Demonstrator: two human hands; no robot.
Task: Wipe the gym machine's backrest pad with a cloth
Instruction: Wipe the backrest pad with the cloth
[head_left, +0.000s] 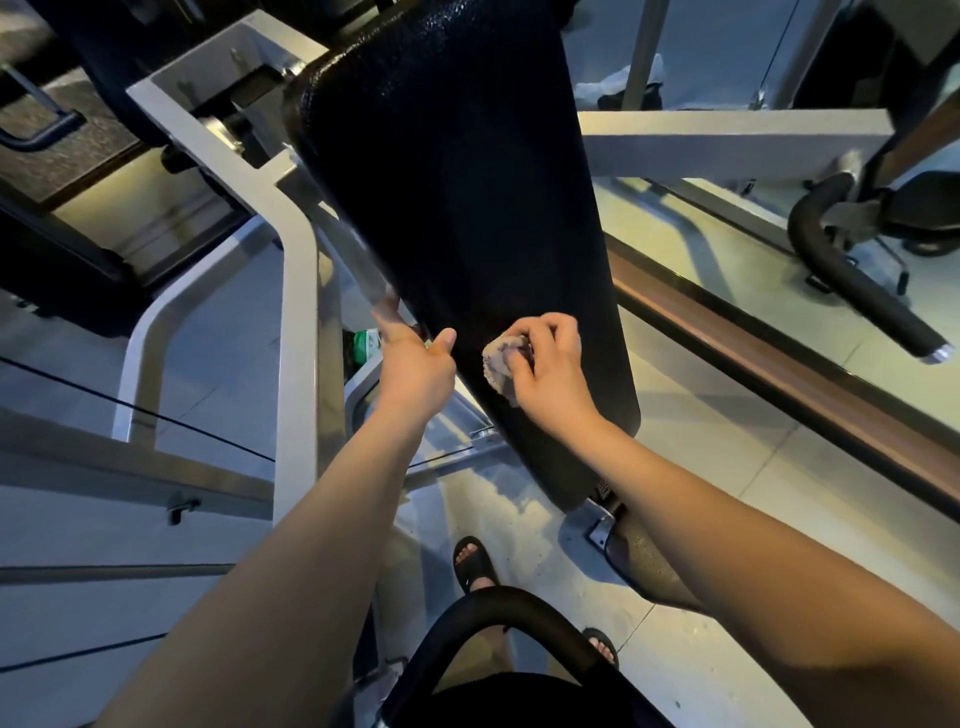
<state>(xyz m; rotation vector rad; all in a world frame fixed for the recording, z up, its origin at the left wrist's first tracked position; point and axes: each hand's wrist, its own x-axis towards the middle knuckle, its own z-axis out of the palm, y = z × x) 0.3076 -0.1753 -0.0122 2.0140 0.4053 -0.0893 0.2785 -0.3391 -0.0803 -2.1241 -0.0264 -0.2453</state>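
The gym machine's grey steel frame fills the left of the view, and the long black backrest pad is carried on it, tilted so that its broad textured face runs from the upper middle down toward the person. Most of that face lies above the hands, so the wiping is judged to be confined to the lower end, with the larger upper stretch not yet reached.

The pad's left edge is gripped by the left hand, thumb laid on the front face and fingers hooked behind the rim, out of sight; the pad is thereby steadied against the push of wiping. This hold is best kept firm and slid upward as the work climbs.

The right hand is closed around the cloth, a small pale rag bunched under curled fingers and pressed flat against the lower part of the pad. A bunched cloth covers little area, so it is better opened out under the palm. Overlapping strokes are advised, run from edge to edge along the pad's length, with even pressure so the grain of the textured surface is reached. The rounded rim and the bottom corner should be included, since these are easily skipped.
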